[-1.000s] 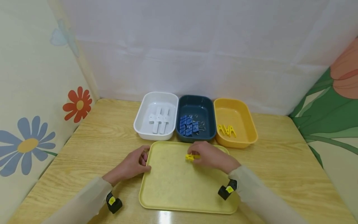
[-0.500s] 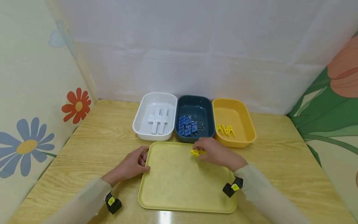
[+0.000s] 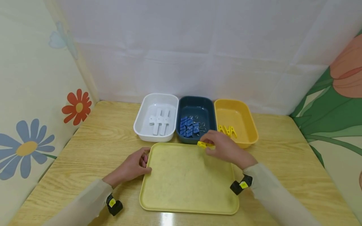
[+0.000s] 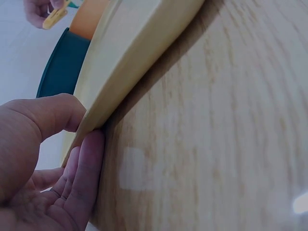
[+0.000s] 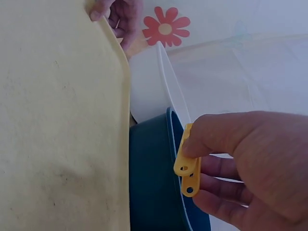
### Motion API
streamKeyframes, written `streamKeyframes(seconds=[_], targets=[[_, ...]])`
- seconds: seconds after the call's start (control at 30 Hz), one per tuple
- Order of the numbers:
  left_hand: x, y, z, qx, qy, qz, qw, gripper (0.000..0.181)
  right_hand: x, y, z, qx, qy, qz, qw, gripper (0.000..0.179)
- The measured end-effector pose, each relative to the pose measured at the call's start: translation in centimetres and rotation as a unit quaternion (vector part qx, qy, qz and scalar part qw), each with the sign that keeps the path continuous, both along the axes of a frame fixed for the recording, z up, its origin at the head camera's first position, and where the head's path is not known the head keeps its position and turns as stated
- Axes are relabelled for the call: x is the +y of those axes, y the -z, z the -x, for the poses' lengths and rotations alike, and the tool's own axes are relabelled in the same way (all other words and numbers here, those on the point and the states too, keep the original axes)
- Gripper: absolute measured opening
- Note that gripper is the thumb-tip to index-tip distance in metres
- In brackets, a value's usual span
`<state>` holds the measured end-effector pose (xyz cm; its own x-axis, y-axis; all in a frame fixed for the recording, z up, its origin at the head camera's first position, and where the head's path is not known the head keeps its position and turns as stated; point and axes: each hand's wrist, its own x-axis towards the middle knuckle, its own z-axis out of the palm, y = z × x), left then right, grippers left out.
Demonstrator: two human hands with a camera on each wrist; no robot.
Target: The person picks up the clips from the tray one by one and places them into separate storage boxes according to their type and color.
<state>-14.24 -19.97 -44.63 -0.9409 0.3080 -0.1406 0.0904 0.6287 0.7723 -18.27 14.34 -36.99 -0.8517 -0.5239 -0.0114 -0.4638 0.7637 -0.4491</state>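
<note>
My right hand [image 3: 224, 147] pinches a yellow clothespin [image 3: 203, 144] between thumb and fingers, above the far edge of the pale yellow tray [image 3: 186, 182]. In the right wrist view the clothespin [image 5: 188, 163] shows two holed ends and hangs in front of the dark blue bin's rim. At the tray's left edge, my left hand [image 3: 131, 166] grips the rim, thumb on top. The left wrist view shows its fingers [image 4: 86, 168] against the outer side of that rim. Several yellow clothespins [image 3: 227, 131] lie in the yellow bin [image 3: 249, 125], partly behind my right hand.
Beyond the tray stand a white bin [image 3: 138, 128] with several white clips [image 3: 159, 121] and a dark blue bin [image 3: 202, 102] with several blue binder clips [image 3: 189, 127]. The three bins stand side by side. A white cloth wall [image 3: 183, 56] rises behind them.
My right hand has carried the yellow clothespin away from me and to the right, from over the tray to its far edge near the bins. My left hand stays on the tray's rim.
</note>
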Motion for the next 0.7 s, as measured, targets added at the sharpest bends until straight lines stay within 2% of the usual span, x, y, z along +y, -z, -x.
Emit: streamKeyframes(seconds=[0.27, 0.7], targets=[[0.0, 0.0, 0.0, 0.000, 0.002, 0.002, 1.0000, 0.069, 0.9, 0.1, 0.6, 0.031, -0.005, 0.028, 0.9991, 0.028], [0.0, 0.0, 0.1, -0.003, -0.001, 0.003, 1.0000, 0.069, 2.1, 0.2, 1.5, 0.078, 0.043, 0.044, 0.9951, 0.031]])
